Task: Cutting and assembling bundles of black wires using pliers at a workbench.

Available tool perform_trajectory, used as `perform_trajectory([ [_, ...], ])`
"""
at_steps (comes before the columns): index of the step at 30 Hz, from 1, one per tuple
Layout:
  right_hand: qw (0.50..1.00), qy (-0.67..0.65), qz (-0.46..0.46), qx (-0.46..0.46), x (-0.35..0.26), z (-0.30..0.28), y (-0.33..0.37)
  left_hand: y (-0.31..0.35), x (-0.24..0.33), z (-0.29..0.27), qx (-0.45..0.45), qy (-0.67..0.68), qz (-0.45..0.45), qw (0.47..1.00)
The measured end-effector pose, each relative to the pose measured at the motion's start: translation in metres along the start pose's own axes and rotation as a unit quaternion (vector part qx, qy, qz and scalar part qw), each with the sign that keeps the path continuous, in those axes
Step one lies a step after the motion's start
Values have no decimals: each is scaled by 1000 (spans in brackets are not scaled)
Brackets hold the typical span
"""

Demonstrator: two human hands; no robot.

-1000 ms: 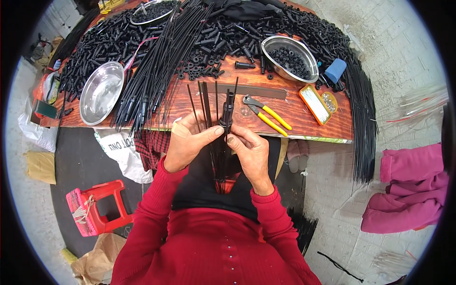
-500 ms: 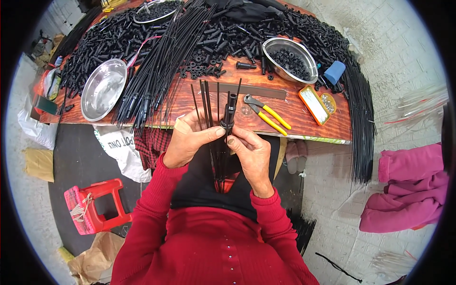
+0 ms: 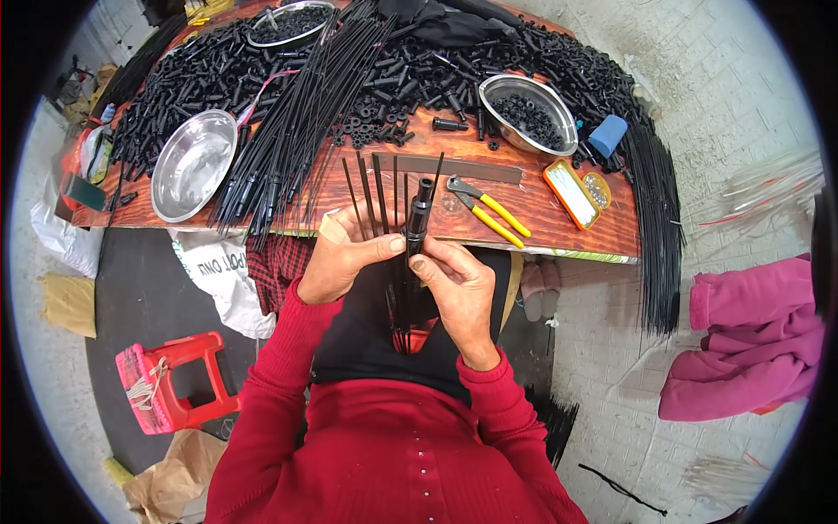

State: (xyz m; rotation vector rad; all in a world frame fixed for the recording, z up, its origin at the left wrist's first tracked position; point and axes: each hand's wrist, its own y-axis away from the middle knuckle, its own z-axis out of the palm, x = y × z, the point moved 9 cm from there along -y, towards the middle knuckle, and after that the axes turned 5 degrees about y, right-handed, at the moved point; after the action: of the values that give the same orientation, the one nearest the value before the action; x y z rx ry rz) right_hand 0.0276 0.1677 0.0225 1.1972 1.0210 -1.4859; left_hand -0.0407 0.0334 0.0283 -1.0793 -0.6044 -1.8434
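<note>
My left hand (image 3: 349, 251) is closed on several thin black rods (image 3: 370, 192), which fan out above the fingers and run down toward my lap. Between both hands stands a black tube-shaped fitting (image 3: 420, 214), upright, with its open end up. The fingers of my right hand (image 3: 457, 279) pinch its lower part, and the left thumb presses against its side. A tape-like patch covers part of the left hand. Just beyond the right hand, yellow-handled pincers (image 3: 491, 212) lie on the wooden table (image 3: 314, 196).
Black fittings (image 3: 410, 74) are heaped across the back of the table. A long rod bundle (image 3: 305, 113) lies by an oval metal bowl (image 3: 193, 166). Another bowl (image 3: 572, 144) holds small black rings. A rectangular tin (image 3: 572, 194) is at right; a red stool (image 3: 179, 384) stands lower left.
The black fitting now shows more of its body above my fingers and sits slightly lower in view. Rod tips have shifted a little left. Both hands keep their grip.
</note>
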Motion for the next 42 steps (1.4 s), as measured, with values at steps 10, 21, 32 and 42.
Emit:
perform_trajectory([
  [10, 996, 54, -45, 51, -13, 2, 5, 5, 1, -1, -32, -12, -1, 999],
  [21, 998, 55, 13, 20, -10, 2, 1, 7, 0, -11, -10, -33, 11, 999],
  [32, 996, -1, 59, -67, -17, 7, 2, 13, 13, 4, -17, -29, 29, 999],
  [42, 996, 24, 62, -58, -21, 2, 6, 7, 20, 20, -84, -102, -26, 991],
])
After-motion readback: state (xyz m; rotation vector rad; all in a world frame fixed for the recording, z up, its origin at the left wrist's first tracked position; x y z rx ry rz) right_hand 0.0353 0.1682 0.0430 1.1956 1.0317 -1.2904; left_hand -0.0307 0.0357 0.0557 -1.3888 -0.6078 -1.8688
